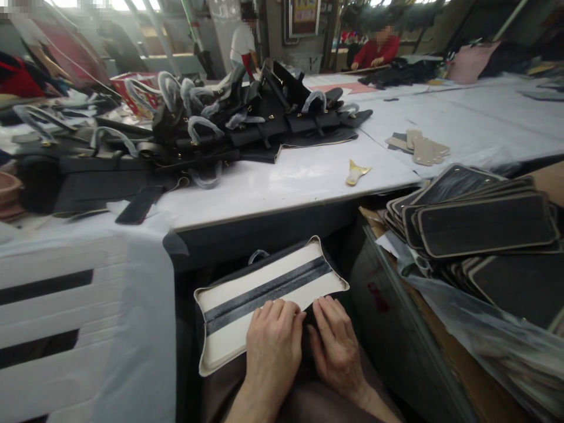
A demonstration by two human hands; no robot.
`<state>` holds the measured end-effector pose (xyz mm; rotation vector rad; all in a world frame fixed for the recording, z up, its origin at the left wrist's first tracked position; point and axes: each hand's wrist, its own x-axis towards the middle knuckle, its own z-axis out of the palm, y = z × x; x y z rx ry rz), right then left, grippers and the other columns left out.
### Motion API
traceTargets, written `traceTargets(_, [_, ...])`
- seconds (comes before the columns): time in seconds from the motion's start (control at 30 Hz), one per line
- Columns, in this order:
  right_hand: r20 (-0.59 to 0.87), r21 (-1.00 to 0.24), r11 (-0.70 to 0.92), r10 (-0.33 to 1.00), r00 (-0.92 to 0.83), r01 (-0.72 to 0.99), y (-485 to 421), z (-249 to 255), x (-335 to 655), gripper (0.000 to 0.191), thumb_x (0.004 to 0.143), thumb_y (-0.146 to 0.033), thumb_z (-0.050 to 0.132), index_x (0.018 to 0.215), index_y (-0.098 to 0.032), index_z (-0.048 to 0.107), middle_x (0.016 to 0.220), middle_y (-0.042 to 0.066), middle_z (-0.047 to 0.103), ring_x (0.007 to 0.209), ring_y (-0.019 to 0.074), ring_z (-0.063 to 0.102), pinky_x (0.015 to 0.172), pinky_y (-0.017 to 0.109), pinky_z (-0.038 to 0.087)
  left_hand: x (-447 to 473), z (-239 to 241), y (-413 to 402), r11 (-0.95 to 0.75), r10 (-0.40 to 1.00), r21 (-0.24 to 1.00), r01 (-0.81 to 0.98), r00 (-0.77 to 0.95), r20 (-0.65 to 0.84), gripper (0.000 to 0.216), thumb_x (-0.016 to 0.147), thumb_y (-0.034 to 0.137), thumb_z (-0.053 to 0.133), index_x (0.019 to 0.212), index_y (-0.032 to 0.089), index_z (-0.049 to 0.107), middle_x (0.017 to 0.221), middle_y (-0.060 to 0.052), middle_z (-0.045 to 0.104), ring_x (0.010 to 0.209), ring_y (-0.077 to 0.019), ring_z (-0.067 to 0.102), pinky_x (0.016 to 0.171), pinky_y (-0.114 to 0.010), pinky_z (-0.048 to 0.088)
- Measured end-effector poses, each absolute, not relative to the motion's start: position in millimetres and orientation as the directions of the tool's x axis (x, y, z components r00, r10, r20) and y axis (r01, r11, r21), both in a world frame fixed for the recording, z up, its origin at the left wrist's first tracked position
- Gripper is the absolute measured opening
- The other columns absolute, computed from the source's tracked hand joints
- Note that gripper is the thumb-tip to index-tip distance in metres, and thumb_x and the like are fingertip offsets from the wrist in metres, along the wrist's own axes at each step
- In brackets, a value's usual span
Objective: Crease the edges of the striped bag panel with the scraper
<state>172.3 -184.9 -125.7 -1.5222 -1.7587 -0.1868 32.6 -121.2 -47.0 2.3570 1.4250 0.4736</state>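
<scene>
Cream and black meet on the panel [268,291] that the seated person has over their lap, just below the front edge of the long white bench [317,182]. It lies at a slant, its right end farther from the person than its left, with pinched-up corners and two dark bands running lengthwise across it. Black material shows around it, and a clear-wrapped loop [258,256] pokes up behind its far edge.

The left hand [275,335] is closed over the near long edge, thumb drawn in beside the fingertips. The right hand [335,338] meets that same edge closer to the right corner, fingers bent together and thumb standing apart; from here I can't tell whether it grips anything. Brown cloth [317,405] covers the lap beneath.

On the bench, to the left, black bags [259,114] are heaped with plastic-wrapped handles [205,128] sticking out. A yellowish scrap [356,173] sits near the front edge, and some beige pieces [427,150] overlap farther right. Close on the person's right, black panels [489,223] with pale borders are piled above clear plastic [471,311]. Across the bench, a co-worker in red [374,54] bends over dark material.
</scene>
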Motion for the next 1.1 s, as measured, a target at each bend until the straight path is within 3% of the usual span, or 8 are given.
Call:
traceTargets(0.13, [0.630,-0.354,0.294,0.777,-0.006,0.888,-185.2,-122.4,163.5,0.055,0.093,-0.008,0.051,0.147,-0.006,0.039,0.137,0.020,0.050,0.130,0.0347,0.044,0.103,0.057,0.045,15.9,-52.1,-126.1,-0.432,0.902,0.468,0.770,0.379,0.209,0.016,0.095,0.021,0.051,0.079,0.021,0.056,0.080,-0.001,0.058,0.079,-0.0216,0.051,0.072,-0.037,0.034])
traceTargets(0.43, [0.624,-0.317,0.393,0.772,-0.122,0.863,-187.8,-125.5,144.5,0.055,0.092,-0.008,0.054,0.145,-0.003,0.040,0.135,0.021,0.051,0.128,0.0357,0.046,0.102,0.055,0.047,-8.7,-48.8,-135.1,-0.422,0.905,0.457,0.783,0.330,0.269,0.016,0.094,0.018,0.052,0.079,0.021,0.057,0.080,-0.001,0.058,0.079,-0.0209,0.050,0.073,-0.036,0.032])
traceTargets(0.67, [0.633,-0.279,0.440,0.753,-0.180,0.854,-185.6,-123.3,130.7,0.055,0.093,-0.012,0.056,0.145,-0.003,0.041,0.130,0.021,0.054,0.124,0.0343,0.050,0.099,0.053,0.049,-45.3,-42.8,-148.4,-0.395,0.913,0.444,0.804,0.290,0.287,0.010,0.093,0.020,0.056,0.083,0.022,0.058,0.082,0.001,0.061,0.080,-0.0203,0.051,0.073,-0.035,0.032])
traceTargets(1.0, [0.646,-0.247,0.497,0.724,-0.241,0.832,-185.2,-120.3,124.8,0.052,0.093,-0.011,0.058,0.143,-0.003,0.045,0.127,0.020,0.058,0.122,0.0322,0.052,0.101,0.050,0.048,-61.9,-52.3,-153.7,-0.368,0.930,0.535,0.761,0.288,0.229,0.008,0.094,0.019,0.054,0.087,0.021,0.058,0.087,0.000,0.061,0.083,-0.0185,0.053,0.074,-0.032,0.037])
traceTargets(1.1, [0.652,-0.241,0.522,0.712,-0.262,0.819,-184.1,-119.2,123.0,0.051,0.093,-0.010,0.058,0.142,-0.003,0.046,0.125,0.019,0.059,0.121,0.0314,0.053,0.101,0.049,0.048,-64.9,-52.6,-155.4,-0.396,0.917,0.547,0.737,0.296,0.266,0.012,0.095,0.017,0.051,0.087,0.021,0.059,0.087,0.000,0.062,0.084,-0.0173,0.053,0.082,-0.033,0.038])
